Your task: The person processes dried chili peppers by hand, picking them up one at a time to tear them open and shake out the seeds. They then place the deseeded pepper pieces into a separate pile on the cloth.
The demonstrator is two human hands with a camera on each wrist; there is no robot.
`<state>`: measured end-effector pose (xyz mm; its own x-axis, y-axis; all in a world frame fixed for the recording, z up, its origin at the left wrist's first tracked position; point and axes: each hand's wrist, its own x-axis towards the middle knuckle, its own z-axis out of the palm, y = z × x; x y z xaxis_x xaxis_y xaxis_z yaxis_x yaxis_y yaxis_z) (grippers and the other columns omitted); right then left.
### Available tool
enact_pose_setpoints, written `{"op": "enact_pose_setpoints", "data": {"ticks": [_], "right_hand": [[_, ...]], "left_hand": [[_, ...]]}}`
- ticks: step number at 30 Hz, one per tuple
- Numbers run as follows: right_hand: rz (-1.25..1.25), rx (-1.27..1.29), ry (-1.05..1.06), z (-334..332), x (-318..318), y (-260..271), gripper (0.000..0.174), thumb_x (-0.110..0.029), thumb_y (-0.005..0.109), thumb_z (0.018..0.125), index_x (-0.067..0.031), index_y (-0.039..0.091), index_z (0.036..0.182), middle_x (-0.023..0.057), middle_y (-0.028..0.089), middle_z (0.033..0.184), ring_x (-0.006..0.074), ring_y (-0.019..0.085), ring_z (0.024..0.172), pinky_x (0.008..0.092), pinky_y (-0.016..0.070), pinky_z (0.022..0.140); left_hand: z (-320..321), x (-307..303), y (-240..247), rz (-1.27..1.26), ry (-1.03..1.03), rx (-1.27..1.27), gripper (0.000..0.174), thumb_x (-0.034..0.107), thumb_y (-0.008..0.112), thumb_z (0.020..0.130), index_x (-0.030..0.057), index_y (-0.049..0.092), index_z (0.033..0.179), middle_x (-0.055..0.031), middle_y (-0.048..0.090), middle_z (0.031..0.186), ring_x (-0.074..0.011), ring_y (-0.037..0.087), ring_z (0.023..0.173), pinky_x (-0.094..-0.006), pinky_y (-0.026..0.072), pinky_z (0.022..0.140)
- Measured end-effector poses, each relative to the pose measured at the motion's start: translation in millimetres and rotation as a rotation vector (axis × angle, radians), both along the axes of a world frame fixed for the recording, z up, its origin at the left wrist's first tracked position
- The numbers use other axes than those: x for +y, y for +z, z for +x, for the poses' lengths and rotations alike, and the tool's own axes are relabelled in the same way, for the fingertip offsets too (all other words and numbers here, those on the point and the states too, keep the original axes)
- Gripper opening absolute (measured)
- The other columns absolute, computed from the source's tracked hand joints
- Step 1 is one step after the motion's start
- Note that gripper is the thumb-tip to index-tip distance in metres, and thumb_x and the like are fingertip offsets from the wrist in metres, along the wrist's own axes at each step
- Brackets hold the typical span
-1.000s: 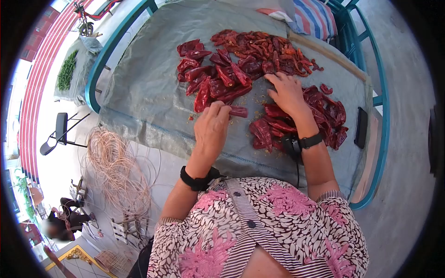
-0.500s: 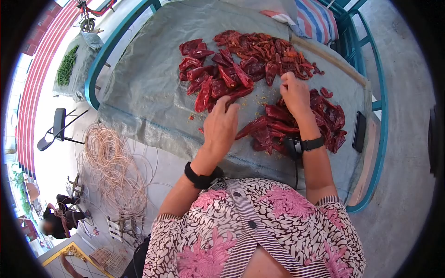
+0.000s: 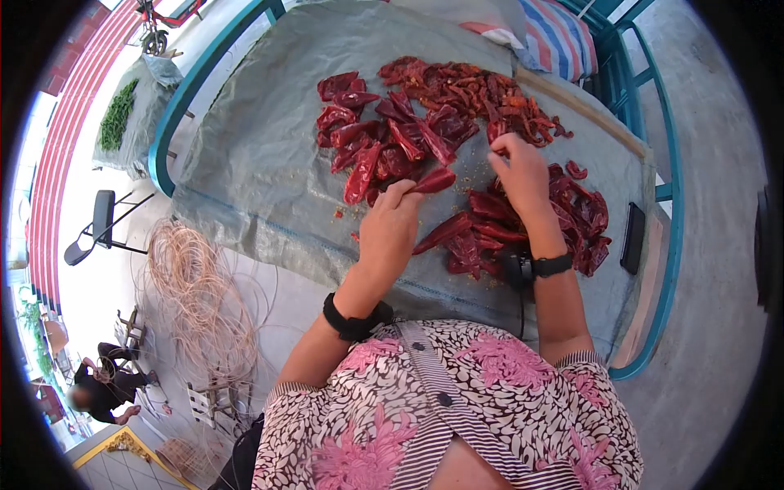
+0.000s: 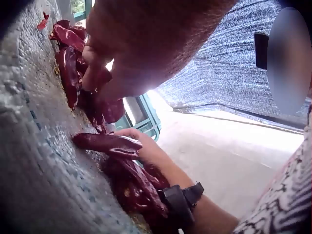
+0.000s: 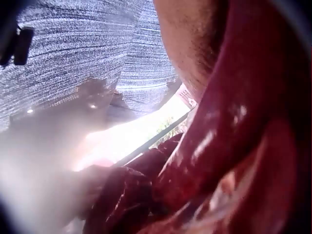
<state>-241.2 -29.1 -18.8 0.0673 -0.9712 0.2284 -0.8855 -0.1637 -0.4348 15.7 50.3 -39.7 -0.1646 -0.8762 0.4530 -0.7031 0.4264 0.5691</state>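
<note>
My left hand [image 3: 390,233] pinches a dark red dried chili pepper [image 3: 434,180] by one end, at the near edge of a pile of large, glossy peppers [image 3: 351,135]. My right hand [image 3: 524,178] has its fingers curled at the lower end of another red pepper [image 3: 495,122], which points away toward a heap of smaller orange-red chilies [image 3: 465,82]. Below the right hand lies a second pile of large peppers [image 3: 584,212]. One long pepper [image 3: 443,233] sticks out of it to the left. In the left wrist view, a single pepper [image 4: 107,144] lies before the right hand.
A grey-green woven sheet [image 3: 245,139] covers the surface, inside a teal metal frame [image 3: 167,122]. A black phone-like object [image 3: 633,237] lies at the right edge. Beyond are a striped bag [image 3: 559,37], coiled cord [image 3: 188,278], a folding chair [image 3: 102,220] and another person [image 3: 106,392].
The left hand moved slightly right and now has a pepper between its fingertips. The right hand lifted off the small-chili heap's edge and shifted right, a pepper moving along with it.
</note>
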Motion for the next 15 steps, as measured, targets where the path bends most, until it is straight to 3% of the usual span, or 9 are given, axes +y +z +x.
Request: {"op": "enact_pose_setpoints", "data": {"ticks": [2, 5, 6, 9, 10, 15], "right_hand": [[-0.072, -0.179, -0.077, 1.5, 10.5, 14.1, 0.024, -0.019, 0.072, 0.093, -0.0085, 0.063, 0.112, 0.0097, 0.07, 0.101, 0.0337, 0.068, 0.092, 0.0475, 0.0516, 0.082], [-0.095, -0.479, -0.072, 12.0, 38.4, 41.3, 0.021, -0.018, 0.07, 0.094, -0.0087, 0.064, 0.111, 0.0113, 0.071, 0.102, 0.0349, 0.067, 0.09, 0.0463, 0.0528, 0.079], [0.009, -0.533, -0.048, 14.2, 49.1, 50.1, 0.023, -0.015, 0.068, 0.091, -0.007, 0.064, 0.112, 0.0123, 0.071, 0.105, 0.0363, 0.067, 0.094, 0.0461, 0.0519, 0.087], [0.054, -0.115, 0.207, 14.3, 73.7, 68.0, 0.028, -0.01, 0.066, 0.089, -0.0055, 0.063, 0.116, 0.0132, 0.07, 0.108, 0.037, 0.066, 0.1, 0.0465, 0.0481, 0.096], [0.084, -0.012, 0.246, 12.3, 78.8, 63.8, 0.03, -0.006, 0.064, 0.086, -0.0057, 0.063, 0.117, 0.0129, 0.07, 0.111, 0.0355, 0.064, 0.108, 0.0456, 0.043, 0.103], [0.08, -0.159, 0.272, 23.5, 98.1, 61.2, 0.026, -0.012, 0.067, 0.09, -0.0088, 0.067, 0.116, 0.0105, 0.069, 0.116, 0.0337, 0.06, 0.114, 0.0453, 0.042, 0.103]], "left_hand": [[2.8, 7.0, 5.4, 0.046, -0.027, 0.115, 0.017, -0.001, 0.065, 0.09, 0.0058, 0.069, 0.106, -0.0099, 0.067, 0.12, -0.0318, 0.069, 0.095, -0.039, 0.0566, 0.077], [4.0, 15.0, 5.3, 0.153, -0.035, 0.267, 0.018, -0.004, 0.068, 0.088, 0.006, 0.068, 0.103, -0.0099, 0.068, 0.112, -0.0311, 0.069, 0.093, -0.0376, 0.0559, 0.076], [3.5, 16.7, 5.4, 0.194, -0.033, 0.315, 0.019, -0.004, 0.069, 0.087, 0.0062, 0.068, 0.103, -0.0097, 0.068, 0.11, -0.0308, 0.069, 0.092, -0.0372, 0.0558, 0.075], [2.7, 18.5, 7.6, 0.196, -0.104, 0.324, 0.019, -0.003, 0.071, 0.088, 0.0071, 0.068, 0.103, -0.0084, 0.068, 0.11, -0.0292, 0.07, 0.091, -0.0364, 0.0556, 0.074], [1.7, 18.7, 7.0, 0.18, -0.127, 0.296, 0.018, -0.003, 0.071, 0.088, 0.0072, 0.068, 0.103, -0.0083, 0.068, 0.11, -0.0291, 0.07, 0.091, -0.0361, 0.0556, 0.074], [-7.5, 23.5, 9.3, 0.244, -0.245, 0.242, 0.018, -0.002, 0.071, 0.088, 0.0081, 0.068, 0.103, -0.008, 0.068, 0.11, -0.0298, 0.07, 0.094, -0.0362, 0.0558, 0.076]]}}
